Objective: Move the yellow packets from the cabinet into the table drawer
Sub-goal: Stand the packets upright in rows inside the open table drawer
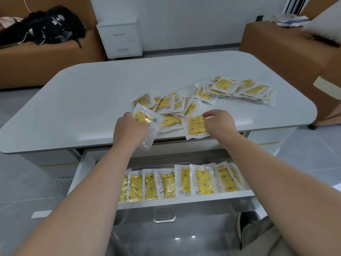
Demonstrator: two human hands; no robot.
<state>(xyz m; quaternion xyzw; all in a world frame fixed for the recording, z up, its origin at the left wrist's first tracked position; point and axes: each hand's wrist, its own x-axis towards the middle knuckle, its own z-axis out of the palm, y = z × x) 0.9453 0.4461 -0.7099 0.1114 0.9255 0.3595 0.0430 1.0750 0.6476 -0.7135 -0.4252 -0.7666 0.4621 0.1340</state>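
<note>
bright, even light; warped edges

Left sofa: a brown sofa (36, 60) is standing at the far left.
Backpack: a black backpack (53, 24) is lying slumped on that sofa's seat, one strap hanging over the front edge.
Pink cloth: a pink cloth (9, 21) is lying just beside the backpack.
Cable: a thin white cable (27, 6) is trailing down toward the backpack.
Right sofa: a second brown sofa (276, 45) is standing at the far right.
Pillow: a white pillow (324, 23) is leaning on top of it.
Papers: papers (289, 21) are lying heaped beside the pillow.
Floor: glossy grey tiles (27, 182) are reflecting light.
Shoe: a dark shoe (245, 224) is resting on the tiles, lower right.
</note>
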